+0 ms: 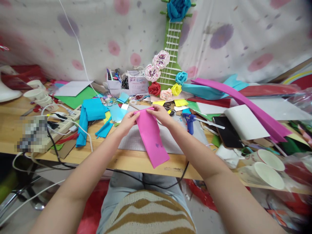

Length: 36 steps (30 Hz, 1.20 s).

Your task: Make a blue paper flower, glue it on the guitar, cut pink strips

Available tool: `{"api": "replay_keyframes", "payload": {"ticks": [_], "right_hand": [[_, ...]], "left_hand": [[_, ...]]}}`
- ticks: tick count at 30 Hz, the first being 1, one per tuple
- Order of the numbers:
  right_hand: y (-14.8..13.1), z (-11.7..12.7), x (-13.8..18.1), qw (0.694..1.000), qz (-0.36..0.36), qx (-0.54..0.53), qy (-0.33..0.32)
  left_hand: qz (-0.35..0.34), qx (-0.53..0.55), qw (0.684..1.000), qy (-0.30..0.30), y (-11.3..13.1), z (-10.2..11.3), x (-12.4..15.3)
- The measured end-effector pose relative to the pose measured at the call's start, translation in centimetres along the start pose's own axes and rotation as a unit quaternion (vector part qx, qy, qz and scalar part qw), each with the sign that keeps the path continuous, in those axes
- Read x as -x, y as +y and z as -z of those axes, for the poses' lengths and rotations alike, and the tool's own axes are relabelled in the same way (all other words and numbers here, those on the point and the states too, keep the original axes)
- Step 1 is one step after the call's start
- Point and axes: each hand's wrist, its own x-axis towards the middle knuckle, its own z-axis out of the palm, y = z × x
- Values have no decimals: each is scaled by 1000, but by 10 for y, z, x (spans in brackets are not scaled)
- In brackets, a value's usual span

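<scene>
Both of my hands pinch the far edge of a pink crepe paper strip (153,136), which slopes down toward me over the grey mat (131,138) and the table's front edge. My left hand (130,122) grips the strip's far left corner between thumb and fingers. At the far right corner, my right hand (159,114) holds it in the same way. A small dark heart-shaped mark shows on the strip's lower part. Right of my right hand lies a blue glue gun (189,123). Blue crepe paper (94,110) lies to the left of my left hand.
A green guitar-shaped craft (170,55) with paper flowers leans at the back. Left are a power strip (62,125) with cables and paper cups (36,94). Right are a black phone (227,133), long pink paper (246,100) and cups (268,175) near the edge.
</scene>
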Motion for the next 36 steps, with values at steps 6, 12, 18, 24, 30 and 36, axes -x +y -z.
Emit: {"api": "replay_keyframes", "payload": {"ticks": [6, 12, 18, 24, 30, 36], "right_hand": [[15, -6, 1, 998, -57, 29, 13], [26, -9, -6, 994, -73, 70, 29], [32, -11, -10, 994, -65, 78, 39], [44, -20, -20, 980, -113, 133, 94], [58, -31, -32, 949, -126, 277, 83], [57, -37, -29, 932, -110, 339, 64]], "left_hand": [[39, 37, 997, 49, -16, -2, -3], [48, 32, 995, 82, -22, -1, -7], [67, 57, 991, 103, -36, 0, -16], [96, 64, 979, 167, -47, 6, -28], [-47, -74, 964, 250, -53, 24, -31], [-184, -347, 912, 118, -56, 28, -18]]}}
